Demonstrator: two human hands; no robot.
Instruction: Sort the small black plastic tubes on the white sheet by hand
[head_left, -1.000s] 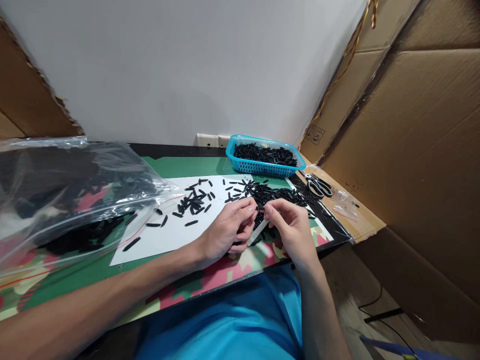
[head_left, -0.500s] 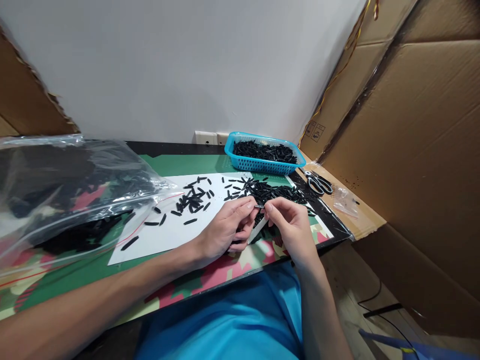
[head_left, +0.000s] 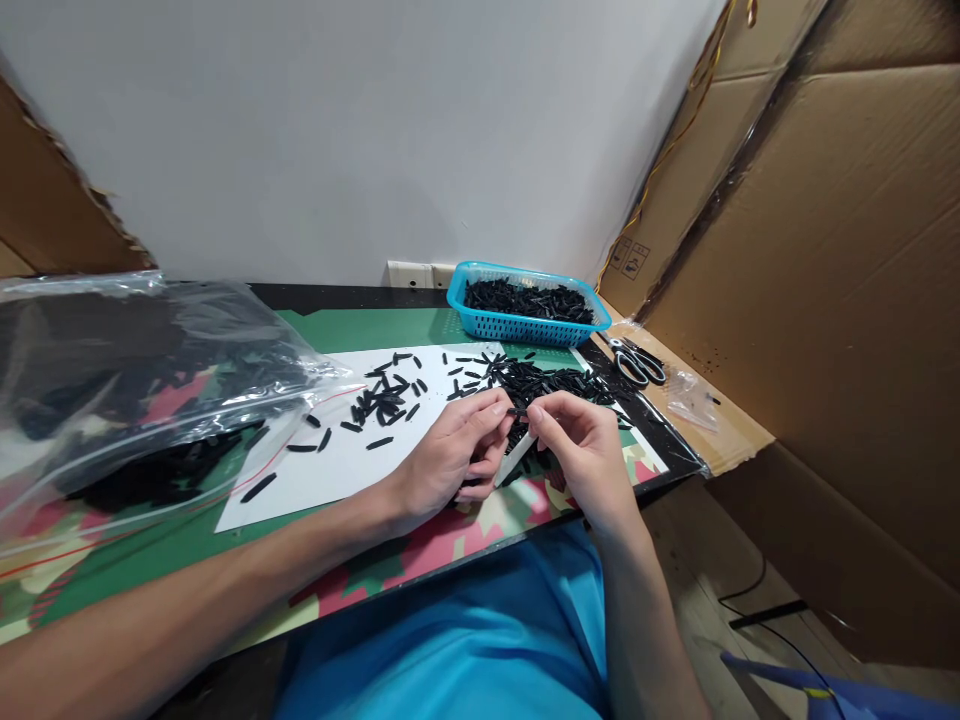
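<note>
Between my two hands is a small dark strip (head_left: 517, 412). My left hand (head_left: 469, 445) pinches its left end between thumb and forefinger, the other fingers curled. The thumb and forefinger of my right hand (head_left: 574, 440) close on its right end. A pale flat strip (head_left: 515, 460) slants down between the hands; which hand holds it I cannot tell. Just behind the hands lies a heap of black pieces (head_left: 555, 382). More black pieces (head_left: 386, 400) are scattered on a white sheet (head_left: 300, 485) to the left.
A blue basket (head_left: 532, 330) full of black pieces stands at the back. Scissors (head_left: 637, 362) and a small clear bag (head_left: 690, 400) lie right. A large clear plastic bag (head_left: 225, 340) with black contents covers the left side. Cardboard (head_left: 817, 280) rises on the right.
The small strip between my fingertips has turned slightly and looks darker now. Both hands stay almost in place, and the view has shifted very little.
</note>
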